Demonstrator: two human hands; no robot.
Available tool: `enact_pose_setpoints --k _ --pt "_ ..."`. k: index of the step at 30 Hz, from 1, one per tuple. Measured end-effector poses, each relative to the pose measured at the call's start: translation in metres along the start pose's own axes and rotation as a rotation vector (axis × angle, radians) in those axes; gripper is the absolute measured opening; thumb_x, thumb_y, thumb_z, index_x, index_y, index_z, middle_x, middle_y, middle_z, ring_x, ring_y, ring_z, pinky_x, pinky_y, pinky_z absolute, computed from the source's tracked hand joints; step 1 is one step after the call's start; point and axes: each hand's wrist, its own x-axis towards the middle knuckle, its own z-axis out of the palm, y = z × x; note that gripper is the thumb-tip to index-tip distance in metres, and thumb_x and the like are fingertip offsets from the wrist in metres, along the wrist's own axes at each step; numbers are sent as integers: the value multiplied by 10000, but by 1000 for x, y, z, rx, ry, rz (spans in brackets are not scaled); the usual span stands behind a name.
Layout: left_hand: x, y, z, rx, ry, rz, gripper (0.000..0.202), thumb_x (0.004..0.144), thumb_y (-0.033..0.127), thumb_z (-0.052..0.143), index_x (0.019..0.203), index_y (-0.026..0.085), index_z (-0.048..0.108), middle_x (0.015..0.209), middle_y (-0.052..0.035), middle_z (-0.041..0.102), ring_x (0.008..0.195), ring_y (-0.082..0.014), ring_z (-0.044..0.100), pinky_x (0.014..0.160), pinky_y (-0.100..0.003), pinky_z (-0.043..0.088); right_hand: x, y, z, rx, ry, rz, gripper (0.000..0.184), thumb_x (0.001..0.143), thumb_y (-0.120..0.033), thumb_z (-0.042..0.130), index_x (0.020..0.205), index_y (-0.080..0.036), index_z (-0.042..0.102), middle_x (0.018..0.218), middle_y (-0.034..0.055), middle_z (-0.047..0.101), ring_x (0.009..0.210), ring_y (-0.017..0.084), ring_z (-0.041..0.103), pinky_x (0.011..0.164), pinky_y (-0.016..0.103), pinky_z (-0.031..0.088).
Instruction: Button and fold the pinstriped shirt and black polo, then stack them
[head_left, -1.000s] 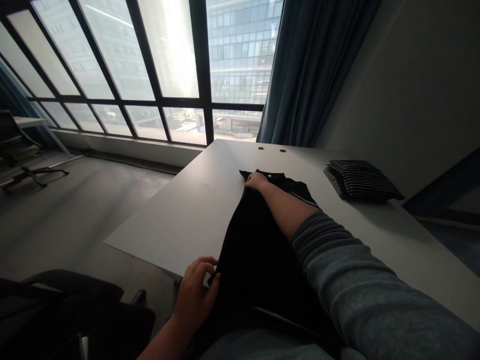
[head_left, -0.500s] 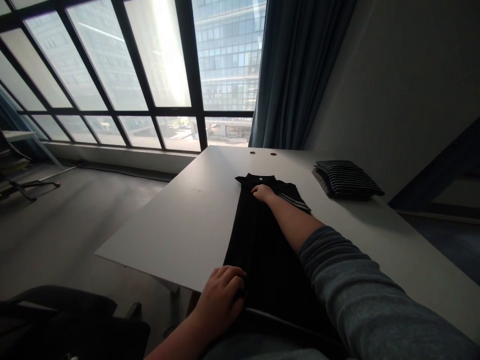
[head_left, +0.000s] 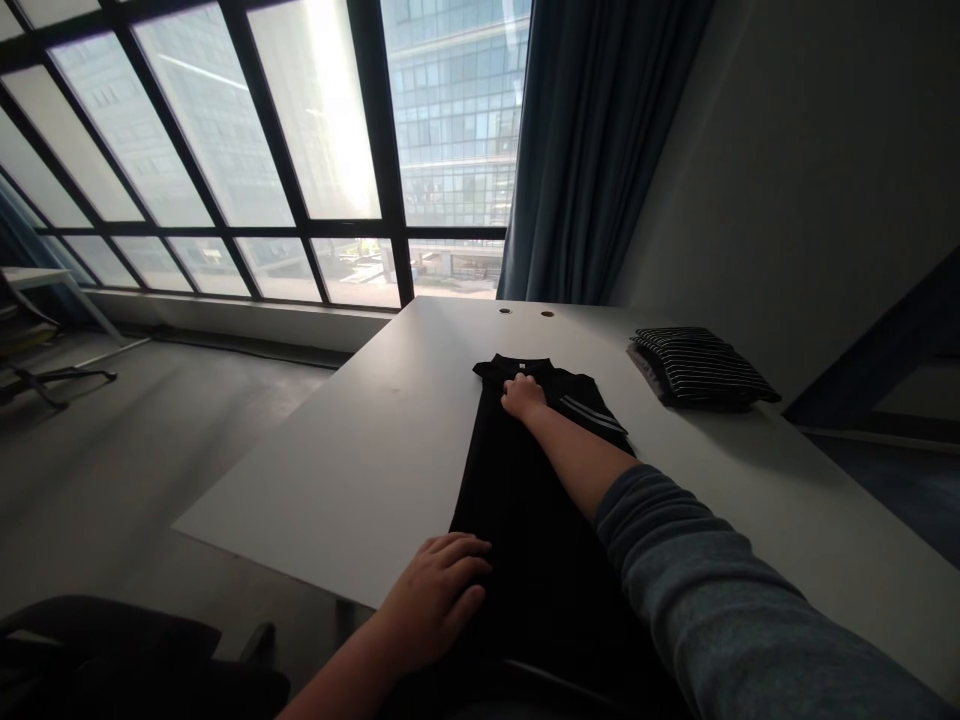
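Note:
A black garment lies lengthwise on the white table, folded into a long strip with its collar at the far end. My right hand rests on it near the collar, fingers curled down onto the cloth. My left hand lies flat on the near end of the strip at the table's front edge, fingers stretched out and together. A white-striped sleeve edge shows to the right of my right wrist.
A folded striped garment sits at the table's far right. Two cable holes mark the far edge. A dark chair stands at lower left. Large windows and a blue curtain lie beyond.
My left hand brought the garment's left edge inward onto the strip and now lies flat on it. My right hand shifted slightly on the collar end.

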Motion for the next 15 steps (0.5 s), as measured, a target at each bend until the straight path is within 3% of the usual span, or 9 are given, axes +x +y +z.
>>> enact_pose_setpoints --k 3,7,11,15 --pt "7 -12 -6 21 -72 -26 397 1058 337 463 1420 268 612 1603 -37 523 1537 -270 397 1261 -512 344 15 -16 0 -29 23 -72 429 1003 -345 468 1342 -218 697 1503 190 480 1352 375 438 1093 501 418" --pt "10 -18 -8 47 -168 -8 455 1052 366 486 1496 296 563 1661 -6 441 1588 -275 304 1307 -548 252 43 -41 6 -59 -31 -165 425 1008 -419 490 1358 -287 693 1569 138 452 1410 373 385 1139 543 366" --pt "11 -17 -8 33 -184 -12 499 1038 400 512 1528 305 535 1665 0 434 1588 -278 304 1319 -548 223 70 -58 13 -70 -68 -125 434 994 -376 508 1354 -216 692 1553 183 477 1417 414 377 1124 618 360" --pt "11 -18 -9 -24 -181 -14 507 1042 444 502 1536 328 524 1667 12 432 1588 -267 304 1328 -536 196 91 -55 15 -35 -29 -29 454 988 -254 460 1392 -156 641 1516 214 509 1369 366 442 1107 562 407"
